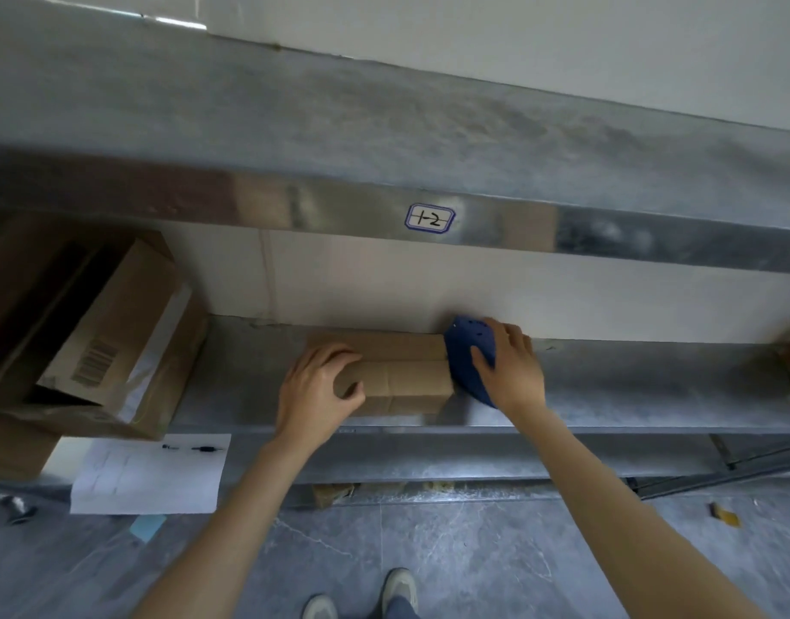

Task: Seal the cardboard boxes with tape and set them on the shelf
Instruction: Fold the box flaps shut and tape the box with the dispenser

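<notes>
Head view: the small cardboard box [402, 377] lies flat on the lower metal shelf [630, 386], near its front edge and just below the upper rail's "1-2" label [430, 218]. The left hand [321, 388] grasps the box's left end, fingers curled over the top and thumb against the front face. The right hand [509, 364] clasps a blue plastic tool [467, 350] with small holes, probably the tape cutter, which touches the box's right end. A seam runs lengthwise along the top. Whether tape covers it is too faint to tell.

The box looks light, since one hand spans its end. Corrugated board is stiff along its edges but gives in the middle of a face, so the two short ends or the bottom corners are the safest places to hold it, rather than pressing on the flap seam. On smooth sheet metal it will likely slide easily, so a push from the near face should seat it deeper without lifting. The right hand is occupied by the tool, so any two-handed grip probably means setting that tool down first.

To the left, well apart, a larger open carton [112, 323] with a barcode leans on the shelf. A sheet of paper [147, 478] lies below.
</notes>
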Tool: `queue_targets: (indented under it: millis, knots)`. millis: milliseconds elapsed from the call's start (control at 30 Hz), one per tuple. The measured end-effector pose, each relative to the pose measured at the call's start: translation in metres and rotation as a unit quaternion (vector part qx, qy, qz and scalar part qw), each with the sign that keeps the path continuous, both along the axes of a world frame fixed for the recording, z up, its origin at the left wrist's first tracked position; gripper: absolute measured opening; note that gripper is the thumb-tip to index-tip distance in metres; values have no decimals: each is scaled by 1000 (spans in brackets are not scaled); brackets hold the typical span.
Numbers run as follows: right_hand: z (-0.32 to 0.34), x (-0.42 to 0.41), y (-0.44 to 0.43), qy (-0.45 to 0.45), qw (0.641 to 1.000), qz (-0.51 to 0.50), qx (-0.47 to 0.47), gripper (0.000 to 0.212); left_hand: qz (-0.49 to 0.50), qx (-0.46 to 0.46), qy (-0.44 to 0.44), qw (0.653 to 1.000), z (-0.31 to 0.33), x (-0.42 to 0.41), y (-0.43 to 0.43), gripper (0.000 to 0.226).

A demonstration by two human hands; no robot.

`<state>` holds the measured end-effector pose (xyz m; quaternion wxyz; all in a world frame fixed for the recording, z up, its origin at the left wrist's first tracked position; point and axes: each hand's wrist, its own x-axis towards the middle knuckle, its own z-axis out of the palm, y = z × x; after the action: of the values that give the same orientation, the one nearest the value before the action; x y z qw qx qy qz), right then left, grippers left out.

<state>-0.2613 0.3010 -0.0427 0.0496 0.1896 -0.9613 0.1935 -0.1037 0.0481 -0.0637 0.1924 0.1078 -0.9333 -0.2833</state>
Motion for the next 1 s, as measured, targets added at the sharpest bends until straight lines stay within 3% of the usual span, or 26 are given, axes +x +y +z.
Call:
queue_targets:
  millis: [100, 300, 467, 700, 1000]
  knots:
    - [-5, -13, 20, -72, 997, 3, 40, 57, 18, 6, 1, 1000, 0, -2, 6, 34]
    - [-2, -28, 29, -214, 969, 117, 27, 78, 43, -5, -9, 999, 3, 1, 11, 37]
    - [-1, -37, 33, -215, 958, 173, 73, 82, 47, -17, -17, 999, 5, 2, 13, 41]
    - [9, -52, 29, -281, 940, 192, 29, 90, 18, 50, -24, 998, 13, 3, 3, 37]
    - [20, -44, 31, -247, 949, 174, 87, 87, 28, 81, -17, 996, 12, 14, -22, 37]
